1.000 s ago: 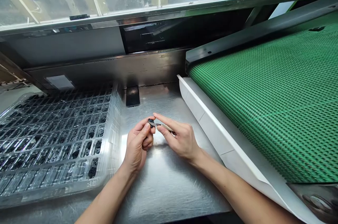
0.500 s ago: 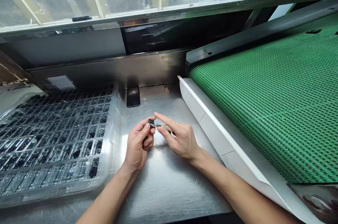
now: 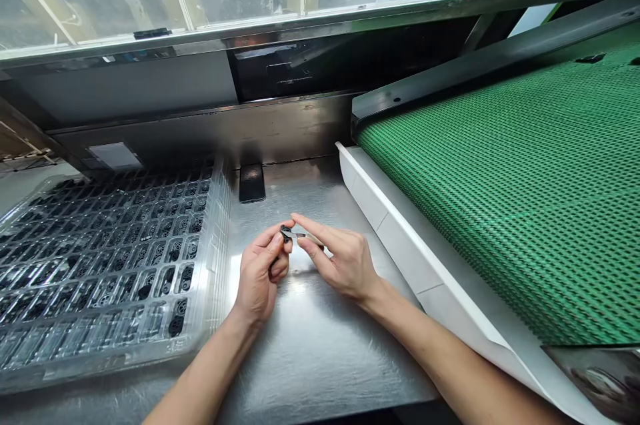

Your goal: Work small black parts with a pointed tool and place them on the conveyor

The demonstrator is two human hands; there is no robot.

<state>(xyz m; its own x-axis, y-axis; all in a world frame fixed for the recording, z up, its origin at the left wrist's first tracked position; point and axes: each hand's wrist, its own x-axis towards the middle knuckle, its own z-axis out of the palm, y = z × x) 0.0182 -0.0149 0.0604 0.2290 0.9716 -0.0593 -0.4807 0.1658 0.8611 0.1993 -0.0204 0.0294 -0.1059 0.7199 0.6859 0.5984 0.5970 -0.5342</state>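
Over the metal table, my left hand [image 3: 260, 271] is closed around a small black plastic part [image 3: 286, 233], pinched between thumb and fingers. Another dark piece shows lower down by the curled fingers, mostly hidden in the palm. My right hand [image 3: 343, 261] grips a small knife [image 3: 310, 238] by its pale handle, with the thumb below and the index finger stretched along the top. The blade points left and meets the black part, as far as I can see. Both hands are close together, their fingertips almost touching.
A stack of clear plastic trays [image 3: 213, 278] with many black parts in its pockets stands at the left. Behind my hands lies a flat black rectangular object [image 3: 251, 183]. To the right, a white chute [image 3: 400, 245] runs along a green conveyor belt [image 3: 500, 178] carrying dark pieces.
The black part has turned slightly in my left fingers, and the knife blade has shifted a little against it. Both hands stay in nearly the same place.
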